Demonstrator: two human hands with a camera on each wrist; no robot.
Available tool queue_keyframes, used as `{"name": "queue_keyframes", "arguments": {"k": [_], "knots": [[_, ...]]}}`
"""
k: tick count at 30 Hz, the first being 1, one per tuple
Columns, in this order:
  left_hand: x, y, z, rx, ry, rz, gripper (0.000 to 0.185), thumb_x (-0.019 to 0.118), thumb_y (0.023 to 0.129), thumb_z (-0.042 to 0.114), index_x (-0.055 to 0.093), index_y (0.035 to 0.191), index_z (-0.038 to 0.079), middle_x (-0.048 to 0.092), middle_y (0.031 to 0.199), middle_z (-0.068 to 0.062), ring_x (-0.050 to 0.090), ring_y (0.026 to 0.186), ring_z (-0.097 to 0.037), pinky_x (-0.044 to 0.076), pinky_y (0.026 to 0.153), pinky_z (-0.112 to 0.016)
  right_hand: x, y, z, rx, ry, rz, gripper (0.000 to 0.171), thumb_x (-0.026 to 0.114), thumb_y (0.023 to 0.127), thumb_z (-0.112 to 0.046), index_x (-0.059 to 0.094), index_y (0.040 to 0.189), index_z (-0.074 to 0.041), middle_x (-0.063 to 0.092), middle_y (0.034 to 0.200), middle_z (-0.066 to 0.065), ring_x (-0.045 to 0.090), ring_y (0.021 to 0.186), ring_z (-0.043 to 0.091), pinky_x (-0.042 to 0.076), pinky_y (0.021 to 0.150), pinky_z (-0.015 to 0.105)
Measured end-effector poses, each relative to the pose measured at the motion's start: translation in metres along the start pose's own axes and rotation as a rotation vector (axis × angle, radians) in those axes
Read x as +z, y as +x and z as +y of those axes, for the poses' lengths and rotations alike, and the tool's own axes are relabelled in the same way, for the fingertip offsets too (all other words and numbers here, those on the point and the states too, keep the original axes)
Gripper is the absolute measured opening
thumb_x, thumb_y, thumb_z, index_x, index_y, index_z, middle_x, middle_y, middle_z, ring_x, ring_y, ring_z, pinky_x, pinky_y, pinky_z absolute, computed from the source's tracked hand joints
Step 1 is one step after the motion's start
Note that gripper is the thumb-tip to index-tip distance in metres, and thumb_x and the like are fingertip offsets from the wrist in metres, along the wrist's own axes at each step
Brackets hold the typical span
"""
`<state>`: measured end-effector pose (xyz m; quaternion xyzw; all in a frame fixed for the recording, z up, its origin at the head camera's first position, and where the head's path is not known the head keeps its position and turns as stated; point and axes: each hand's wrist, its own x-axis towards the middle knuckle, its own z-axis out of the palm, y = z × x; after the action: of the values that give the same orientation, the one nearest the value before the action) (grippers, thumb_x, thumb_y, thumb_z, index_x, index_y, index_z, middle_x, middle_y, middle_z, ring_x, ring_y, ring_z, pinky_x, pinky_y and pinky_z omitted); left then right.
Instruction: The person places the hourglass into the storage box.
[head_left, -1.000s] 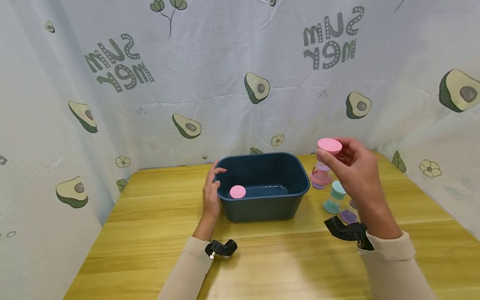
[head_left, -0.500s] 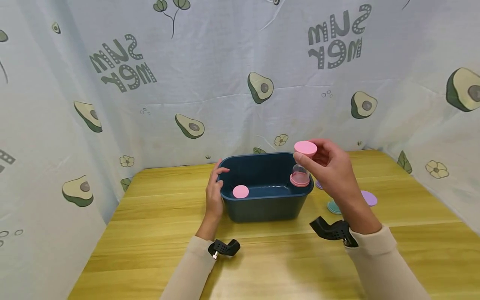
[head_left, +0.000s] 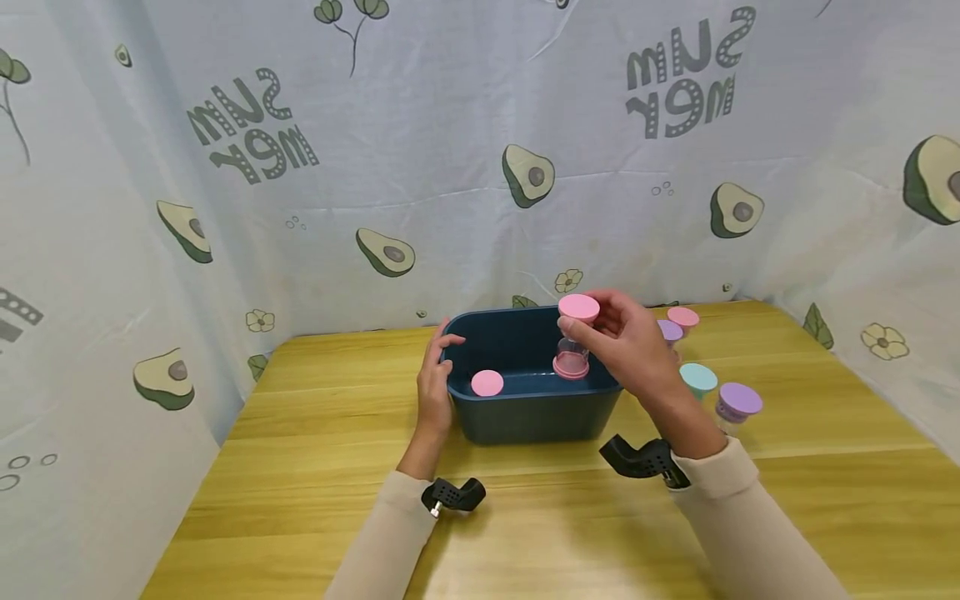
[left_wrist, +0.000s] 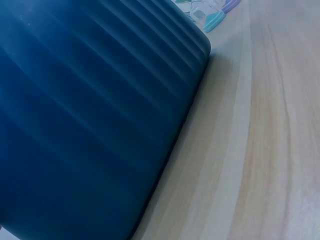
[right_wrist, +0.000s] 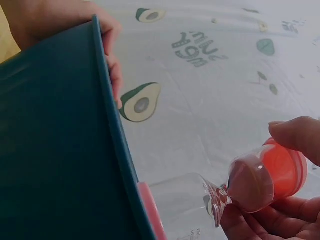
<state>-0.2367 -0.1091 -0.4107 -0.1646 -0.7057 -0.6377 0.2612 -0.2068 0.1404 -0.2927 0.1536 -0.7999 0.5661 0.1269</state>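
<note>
Head view: I note the right hand (head_left: 633, 350) pinching the top cap of a pink hourglass timer (head_left: 575, 337), held upright over the right end of the dark blue bin (head_left: 525, 412), its lower cap just inside the rim. The left hand (head_left: 435, 387) rests with relaxed fingers against the bin's left wall. A second pink timer (head_left: 487, 383) already lies in the bin; four more timers (head_left: 699, 379) stand on the table (head_left: 300, 467) just right of the bin. Risk: a thin fingertip hold on a smooth cap could slip, and the glass waist would take the knock. Left wrist view: only the ribbed bin wall (left_wrist: 90, 115) and table (left_wrist: 260, 150) show; the hand itself is out of frame. If that brace loosens, I judge the bin could slide. Right wrist view: fingers (right_wrist: 295, 135) clamp the pink cap, the timer (right_wrist: 245, 187) close to the bin rim (right_wrist: 120, 145); clipping that rim is the likeliest fault.
</note>
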Motion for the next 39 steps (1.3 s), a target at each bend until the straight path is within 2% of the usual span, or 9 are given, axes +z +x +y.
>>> {"name": "queue_keyframes", "arguments": {"k": [2, 7, 8, 18, 25, 32, 39], "knots": [[0.0, -0.001, 0.006, 0.0, -0.004, -0.002, 0.041, 0.028, 0.09, 0.007, 0.057, 0.118, -0.002, 0.034, 0.153, -0.014, 0.023, 0.144, -0.026, 0.011, 0.116, -0.054, 0.004, 0.001, 0.003, -0.005, -0.004, -0.003, 0.049, 0.07, 0.088, -0.025, 0.052, 0.127, 0.0, 0.062, 0.117, 0.013, 0.061, 0.099, 0.017, 0.048, 0.085, 0.013], [0.0, -0.001, 0.006, -0.004, 0.01, 0.007, 0.041, 0.028, 0.089, 0.009, 0.057, 0.116, 0.0, 0.035, 0.152, -0.013, 0.025, 0.143, -0.025, 0.014, 0.115, -0.054, 0.014, 0.002, 0.006, -0.02, 0.003, -0.017, 0.049, 0.071, 0.087, -0.022, 0.053, 0.126, 0.0, 0.062, 0.116, 0.015, 0.062, 0.098, 0.02, 0.049, 0.084, 0.013], [0.0, -0.001, -0.001, 0.002, 0.015, 0.012, 0.041, 0.028, 0.089, 0.011, 0.058, 0.116, 0.002, 0.036, 0.152, -0.011, 0.026, 0.143, -0.022, 0.015, 0.115, -0.054, 0.016, 0.002, 0.007, -0.021, 0.006, -0.021, 0.049, 0.071, 0.087, -0.022, 0.053, 0.127, 0.0, 0.062, 0.116, 0.015, 0.062, 0.098, 0.02, 0.049, 0.084, 0.013], [-0.002, -0.007, 0.003, 0.008, 0.019, 0.009, 0.042, 0.028, 0.089, 0.012, 0.058, 0.116, 0.002, 0.036, 0.152, -0.01, 0.026, 0.143, -0.021, 0.015, 0.115, -0.054, 0.033, -0.002, 0.011, -0.009, 0.018, -0.064, 0.054, 0.072, 0.086, -0.021, 0.047, 0.128, 0.001, 0.063, 0.117, 0.016, 0.063, 0.101, 0.026, 0.05, 0.083, 0.015], [-0.004, -0.009, 0.001, 0.005, 0.015, 0.001, 0.041, 0.028, 0.089, 0.012, 0.058, 0.117, 0.003, 0.036, 0.153, -0.006, 0.027, 0.143, -0.021, 0.016, 0.115, -0.053, 0.04, -0.003, 0.012, 0.018, -0.011, -0.117, 0.054, 0.072, 0.086, -0.026, 0.047, 0.127, -0.001, 0.063, 0.114, 0.015, 0.064, 0.1, 0.025, 0.051, 0.081, 0.016], [-0.003, -0.01, 0.001, 0.003, 0.015, 0.0, 0.041, 0.029, 0.089, 0.011, 0.058, 0.117, 0.003, 0.036, 0.153, -0.007, 0.027, 0.143, -0.02, 0.017, 0.115, -0.053, 0.043, -0.001, 0.021, 0.01, -0.1, -0.174, 0.051, 0.073, 0.085, -0.028, 0.05, 0.123, -0.002, 0.062, 0.112, 0.014, 0.064, 0.097, 0.024, 0.054, 0.082, 0.025], [-0.004, -0.01, 0.001, 0.002, 0.007, 0.004, 0.041, 0.029, 0.089, 0.012, 0.058, 0.117, 0.003, 0.037, 0.152, -0.006, 0.027, 0.143, -0.02, 0.016, 0.115, -0.052, 0.046, 0.002, 0.022, 0.037, -0.138, -0.237, 0.05, 0.075, 0.082, -0.027, 0.053, 0.121, -0.004, 0.062, 0.113, 0.012, 0.064, 0.099, 0.024, 0.054, 0.086, 0.039]]}}
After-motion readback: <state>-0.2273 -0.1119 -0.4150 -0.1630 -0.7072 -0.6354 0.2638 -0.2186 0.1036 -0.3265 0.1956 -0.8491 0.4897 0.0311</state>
